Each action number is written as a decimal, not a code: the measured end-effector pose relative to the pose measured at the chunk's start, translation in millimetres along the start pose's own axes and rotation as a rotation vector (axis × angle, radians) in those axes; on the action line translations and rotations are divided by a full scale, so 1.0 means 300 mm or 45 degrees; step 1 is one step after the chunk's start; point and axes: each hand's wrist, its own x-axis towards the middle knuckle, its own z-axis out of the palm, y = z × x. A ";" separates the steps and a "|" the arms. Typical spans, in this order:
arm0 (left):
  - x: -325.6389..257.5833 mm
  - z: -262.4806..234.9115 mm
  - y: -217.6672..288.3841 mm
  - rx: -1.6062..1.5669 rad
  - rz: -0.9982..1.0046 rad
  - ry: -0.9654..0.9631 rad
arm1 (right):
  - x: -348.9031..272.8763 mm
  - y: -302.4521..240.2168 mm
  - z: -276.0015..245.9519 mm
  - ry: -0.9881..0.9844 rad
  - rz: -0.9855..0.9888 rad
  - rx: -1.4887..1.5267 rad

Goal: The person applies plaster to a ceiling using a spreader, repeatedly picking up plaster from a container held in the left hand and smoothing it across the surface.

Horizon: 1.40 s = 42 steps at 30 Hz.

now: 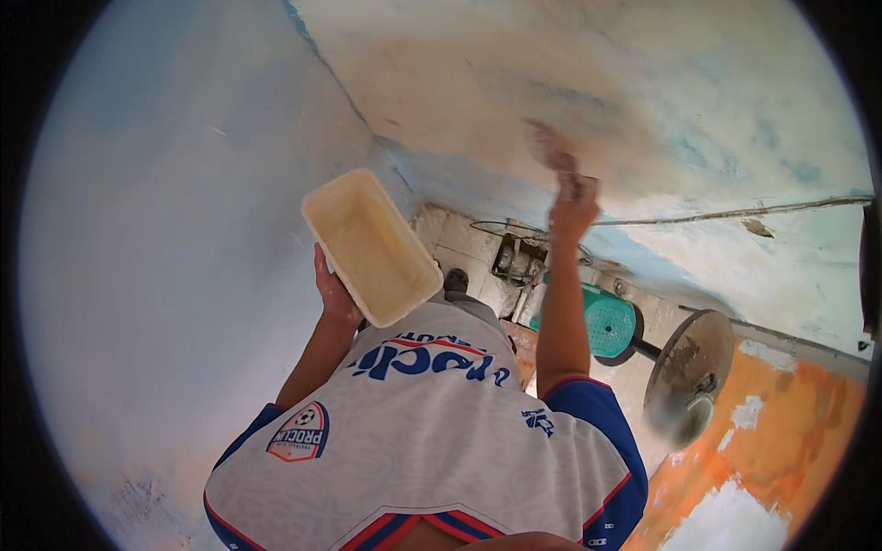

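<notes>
My left hand (337,294) grips the long side of a cream rectangular plastic tub (411,300), held tilted in front of my chest. Its inside is pale, and I cannot tell how much it contains. Raised toward the wall (634,83) at the right, my right hand (575,204) is closed around a reddish-brown hand tool (551,147). Motion blurs that tool, so its exact kind does not show. Its far end is close to the wall, but contact cannot be made out. Around it the wall surface is patchy, in beige, white and blue.
A pale blue-white wall (165,230) runs along my left and meets the other in a corner. A cable (726,216) crosses the right wall. Below stand a green perforated seat (609,320), a round grey disc-shaped top (680,363) and a dark boxy device (520,262). Orange wall (790,422) shows lower right.
</notes>
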 end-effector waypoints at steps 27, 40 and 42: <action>0.236 -0.058 0.087 -0.228 0.103 -0.277 | 0.246 -0.073 -0.647 0.408 0.006 0.518; 0.201 0.050 -0.005 -0.175 0.209 -0.349 | 0.279 0.020 -0.446 0.235 0.134 0.527; 0.181 0.067 -0.051 -0.176 0.238 -0.339 | 0.321 0.013 -0.614 0.348 -0.005 0.746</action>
